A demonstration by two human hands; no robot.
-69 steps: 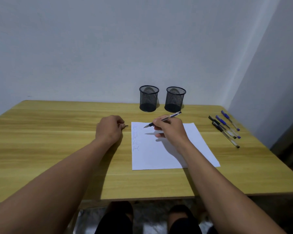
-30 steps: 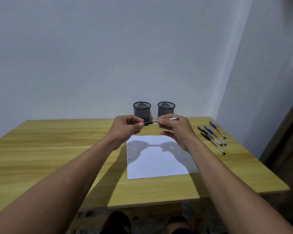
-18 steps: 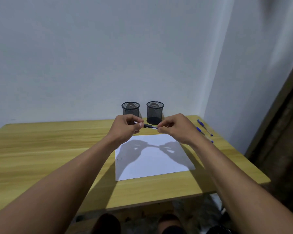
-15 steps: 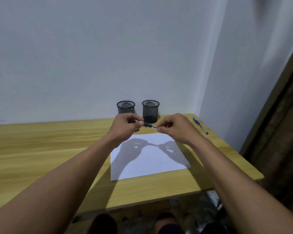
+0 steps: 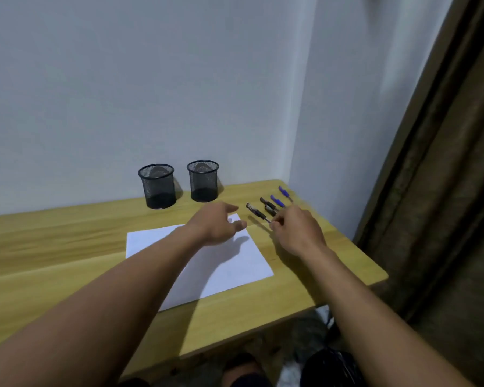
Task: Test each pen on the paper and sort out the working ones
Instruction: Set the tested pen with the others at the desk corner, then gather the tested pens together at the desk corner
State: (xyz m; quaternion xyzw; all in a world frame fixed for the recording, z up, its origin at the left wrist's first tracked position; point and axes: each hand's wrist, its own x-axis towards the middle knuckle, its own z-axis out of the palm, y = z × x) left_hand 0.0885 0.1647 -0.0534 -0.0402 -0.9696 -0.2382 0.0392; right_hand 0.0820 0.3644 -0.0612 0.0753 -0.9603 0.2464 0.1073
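Beyond the right fingertips, across the wooden table (image 5: 53, 247), lies the row of pens (image 5: 277, 201). The white paper (image 5: 229, 269) sits beneath the left hand (image 5: 215, 227), which has let go and now spreads loose, straight fingers. The mesh cups (image 5: 157, 185) stand past those fingers, untouched. The right hand (image 5: 298, 233) alone pinches the black pen (image 5: 256, 212) by its near end. It has carried the pen off the paper toward the row, so sorting looks unfinished.

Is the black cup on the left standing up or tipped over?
Standing up. The left mesh cup sits on its base on the table, round open rim facing up.
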